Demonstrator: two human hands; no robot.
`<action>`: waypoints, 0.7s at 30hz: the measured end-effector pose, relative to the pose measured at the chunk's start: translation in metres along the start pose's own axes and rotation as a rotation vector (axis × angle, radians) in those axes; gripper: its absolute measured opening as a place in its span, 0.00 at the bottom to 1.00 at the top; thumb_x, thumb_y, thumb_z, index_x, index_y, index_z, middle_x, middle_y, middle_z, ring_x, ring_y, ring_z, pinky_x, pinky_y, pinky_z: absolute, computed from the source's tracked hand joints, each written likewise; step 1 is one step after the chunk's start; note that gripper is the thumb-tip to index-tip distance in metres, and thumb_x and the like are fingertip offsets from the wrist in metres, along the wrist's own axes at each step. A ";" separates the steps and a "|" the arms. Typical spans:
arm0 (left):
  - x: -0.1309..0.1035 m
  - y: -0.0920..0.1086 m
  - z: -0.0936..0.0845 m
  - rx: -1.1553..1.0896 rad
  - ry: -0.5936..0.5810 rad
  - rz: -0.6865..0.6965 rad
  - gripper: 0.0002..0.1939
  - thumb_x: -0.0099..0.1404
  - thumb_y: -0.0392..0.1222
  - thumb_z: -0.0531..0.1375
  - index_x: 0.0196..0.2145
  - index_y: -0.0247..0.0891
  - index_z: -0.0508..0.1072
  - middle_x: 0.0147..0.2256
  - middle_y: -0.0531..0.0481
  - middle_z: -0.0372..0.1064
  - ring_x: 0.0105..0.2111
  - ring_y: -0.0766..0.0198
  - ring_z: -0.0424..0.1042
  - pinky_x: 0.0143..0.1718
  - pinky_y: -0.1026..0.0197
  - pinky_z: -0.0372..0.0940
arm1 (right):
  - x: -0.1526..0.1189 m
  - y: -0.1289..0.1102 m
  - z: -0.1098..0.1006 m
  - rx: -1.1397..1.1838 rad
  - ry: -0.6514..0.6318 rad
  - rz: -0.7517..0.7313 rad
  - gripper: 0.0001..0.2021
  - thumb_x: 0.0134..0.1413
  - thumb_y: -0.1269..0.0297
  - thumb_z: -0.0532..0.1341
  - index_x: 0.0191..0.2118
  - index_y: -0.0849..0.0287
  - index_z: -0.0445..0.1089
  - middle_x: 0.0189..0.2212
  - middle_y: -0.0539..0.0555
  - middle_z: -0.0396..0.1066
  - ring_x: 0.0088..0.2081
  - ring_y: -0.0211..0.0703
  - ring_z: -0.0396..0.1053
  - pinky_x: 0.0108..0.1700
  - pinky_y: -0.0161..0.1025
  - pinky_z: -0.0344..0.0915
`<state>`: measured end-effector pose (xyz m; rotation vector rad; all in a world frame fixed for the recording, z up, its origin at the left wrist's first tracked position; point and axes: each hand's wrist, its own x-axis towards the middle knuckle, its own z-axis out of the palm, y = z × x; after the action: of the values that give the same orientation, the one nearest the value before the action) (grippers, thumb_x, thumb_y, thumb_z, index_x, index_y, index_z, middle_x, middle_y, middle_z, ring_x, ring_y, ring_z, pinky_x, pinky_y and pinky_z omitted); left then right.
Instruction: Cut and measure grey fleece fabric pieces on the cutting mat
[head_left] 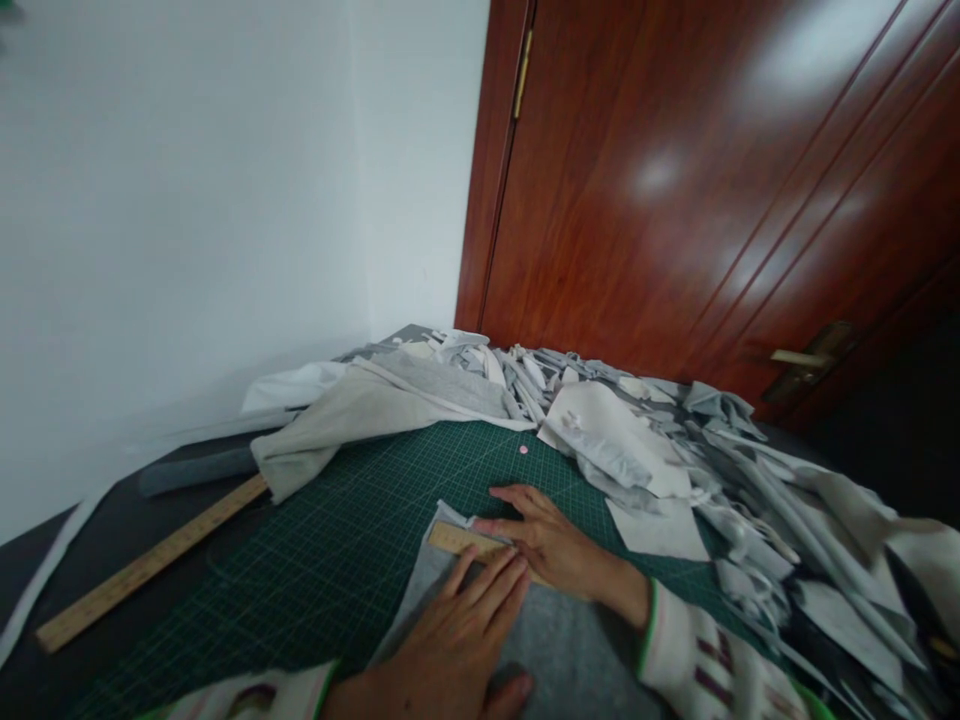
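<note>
A grey piece of fabric [559, 640] lies on the green cutting mat [300, 570] close to me. A short wooden ruler [450, 538] rests across its far end. My left hand [450, 630] lies over the fabric with its fingers stretched out, the fingertips on the ruler. To the right, my right hand [559, 545] has its fingers spread, with the palm side over the ruler's right end and the fabric's far edge. The right end of the ruler is partly hidden by my hands.
A long wooden ruler [150, 567] lies at the left, partly under beige cloth [352, 410]. Fabric scraps [525, 375] cover the table's back and right side. White paper [660, 525] and a small pink disc [523, 450] lie on the mat. Behind stands a brown door [637, 200].
</note>
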<state>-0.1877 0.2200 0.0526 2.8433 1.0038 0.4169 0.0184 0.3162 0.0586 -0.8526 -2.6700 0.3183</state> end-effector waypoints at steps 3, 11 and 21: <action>0.001 -0.001 -0.002 -0.006 0.004 -0.006 0.40 0.64 0.47 0.62 0.68 0.31 0.52 0.67 0.38 0.49 0.67 0.49 0.51 0.67 0.44 0.49 | 0.006 0.000 0.000 -0.008 0.019 0.047 0.24 0.63 0.72 0.55 0.60 0.41 0.66 0.60 0.55 0.62 0.60 0.46 0.59 0.61 0.50 0.59; 0.002 -0.008 0.000 0.036 0.058 -0.002 0.35 0.68 0.46 0.59 0.68 0.34 0.52 0.67 0.42 0.52 0.66 0.51 0.52 0.66 0.46 0.51 | 0.021 -0.003 0.006 0.059 0.131 0.145 0.08 0.61 0.67 0.61 0.45 0.52 0.73 0.47 0.54 0.68 0.50 0.44 0.64 0.53 0.44 0.63; 0.027 -0.038 -0.008 0.055 0.030 -0.037 0.27 0.63 0.28 0.51 0.60 0.37 0.66 0.58 0.46 0.69 0.57 0.57 0.67 0.59 0.53 0.61 | 0.031 0.002 0.015 0.163 0.221 0.225 0.09 0.54 0.78 0.58 0.37 0.56 0.65 0.37 0.52 0.67 0.44 0.45 0.64 0.49 0.44 0.63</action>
<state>-0.1929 0.2666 0.0595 2.8702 1.0886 0.4370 -0.0097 0.3345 0.0510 -1.0704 -2.3152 0.4588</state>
